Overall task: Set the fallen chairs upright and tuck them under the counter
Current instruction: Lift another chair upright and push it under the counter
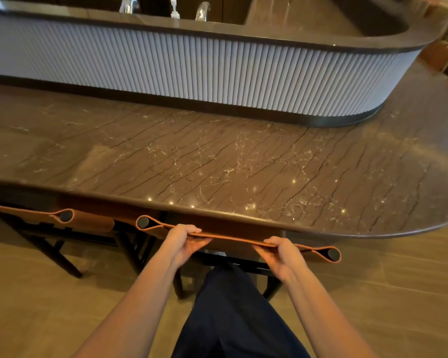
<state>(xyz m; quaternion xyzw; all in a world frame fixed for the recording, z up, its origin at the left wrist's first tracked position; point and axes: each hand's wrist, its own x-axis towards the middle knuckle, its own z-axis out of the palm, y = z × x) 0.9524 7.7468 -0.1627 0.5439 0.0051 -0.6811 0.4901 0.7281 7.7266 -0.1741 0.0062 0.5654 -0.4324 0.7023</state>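
Note:
An upright chair with a tan leather backrest (233,239) slung between two dark posts stands right in front of me, its seat hidden under the dark marble counter (217,161). My left hand (184,241) grips the backrest's top edge left of centre. My right hand (282,254) grips the same edge further right. A second chair (70,218) of the same kind stands upright to the left, its seat also under the counter edge. Dark chair legs show below both.
Behind the counter rises a curved white fluted bar front (217,65) with taps and a soap bottle (173,10) on top. The counter's rounded end (424,215) lies to the right. My dark-trousered leg (230,306) reaches toward the chair over the wooden floor (36,306).

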